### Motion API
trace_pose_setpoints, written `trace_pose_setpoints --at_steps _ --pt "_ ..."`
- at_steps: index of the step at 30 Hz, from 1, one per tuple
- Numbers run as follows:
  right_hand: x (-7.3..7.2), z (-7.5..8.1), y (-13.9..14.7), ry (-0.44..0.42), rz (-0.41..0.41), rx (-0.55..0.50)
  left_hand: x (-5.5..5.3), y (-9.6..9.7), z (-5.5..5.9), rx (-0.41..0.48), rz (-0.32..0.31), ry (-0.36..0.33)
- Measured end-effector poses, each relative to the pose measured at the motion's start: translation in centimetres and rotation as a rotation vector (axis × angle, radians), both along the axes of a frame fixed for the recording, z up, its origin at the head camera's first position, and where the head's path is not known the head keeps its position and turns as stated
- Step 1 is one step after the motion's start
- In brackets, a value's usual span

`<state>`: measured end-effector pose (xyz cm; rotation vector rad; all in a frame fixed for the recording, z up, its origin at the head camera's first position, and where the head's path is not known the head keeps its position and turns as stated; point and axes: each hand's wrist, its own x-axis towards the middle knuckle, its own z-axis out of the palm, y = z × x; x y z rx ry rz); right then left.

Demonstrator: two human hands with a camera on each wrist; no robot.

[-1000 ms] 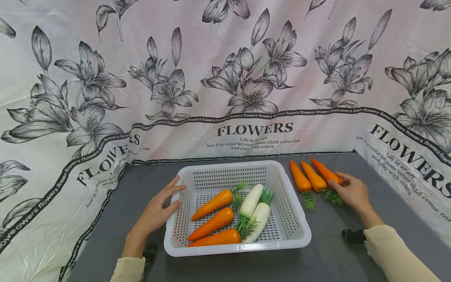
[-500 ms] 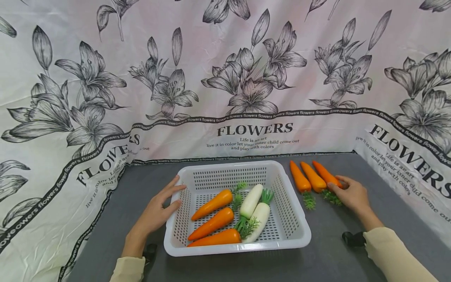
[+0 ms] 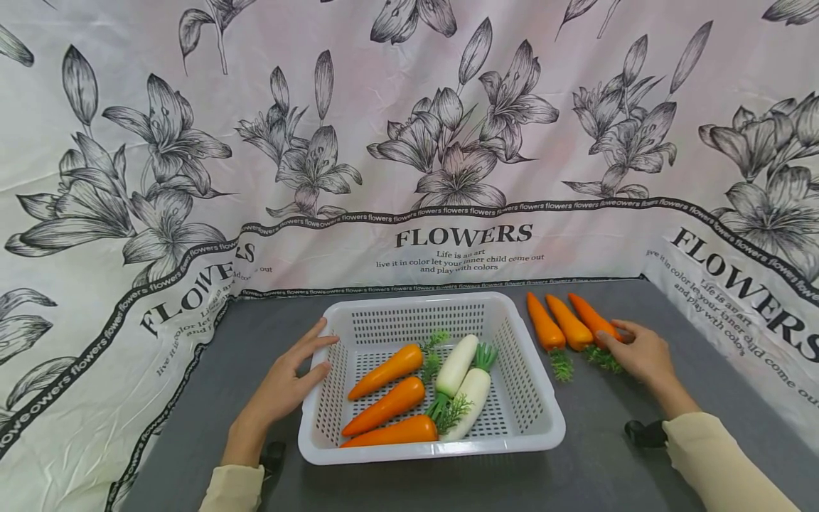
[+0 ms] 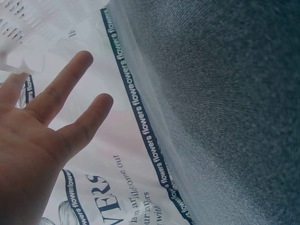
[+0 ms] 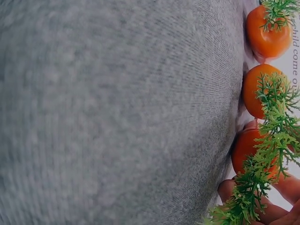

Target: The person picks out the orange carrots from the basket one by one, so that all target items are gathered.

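Note:
My right hand [image 3: 643,355] grips the thick, leafy end of the rightmost orange carrot [image 3: 591,314], thumb and fingers on either side of it. In the right wrist view, green leaves [image 5: 253,187] partly cover those fingers. Two more carrots [image 3: 568,323] lie close beside it on the table, tips pointing away. My left hand [image 3: 281,384] rests at the left rim of a white perforated basket [image 3: 550,419], its fingers extended and spread. Inside the basket lie three carrots [image 3: 384,407] on the left and two white radishes [image 3: 473,405] with green tops on the right.
A grey cloth-covered table [image 3: 595,448] bears everything. Behind it and at both sides hangs a white curtain [image 3: 448,249] printed with flowers and lettering. Dark wrist-worn devices [image 3: 645,434] sit by both cuffs.
My right hand and the rightmost carrot have shifted very slightly, the carrot's tip coming a little nearer. The left hand and the basket have stayed in place.

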<state>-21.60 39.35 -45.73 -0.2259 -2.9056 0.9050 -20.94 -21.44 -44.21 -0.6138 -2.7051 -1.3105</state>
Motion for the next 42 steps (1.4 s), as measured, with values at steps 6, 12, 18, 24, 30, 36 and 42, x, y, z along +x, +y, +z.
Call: trace_pose_setpoints --at_steps 6,12,18,24,30,36,42 --pt "-0.2 -0.1 0.3 0.003 -0.005 0.019 0.0 -0.1 0.0 0.001 -0.004 0.001" --pt "-0.3 0.1 0.4 0.025 -0.007 0.026 0.0 0.0 0.0 -0.006 0.003 -0.002" --pt "-0.5 0.9 0.1 0.041 -0.018 0.029 -0.1 -0.1 0.0 -0.008 0.001 -0.004" --pt "-0.8 1.7 -0.3 0.104 0.000 0.034 0.0 0.0 0.0 -0.014 0.006 -0.009" --pt "-1.3 2.7 -1.1 0.150 0.025 0.041 0.1 0.0 0.1 -0.015 0.010 -0.011" --pt "-1.9 4.4 -2.8 0.177 0.062 0.058 0.1 0.0 0.1 -0.015 0.005 -0.004" --pt "-2.4 6.6 -5.3 0.189 0.136 0.071 0.1 0.0 0.1 -0.010 0.003 -0.008"
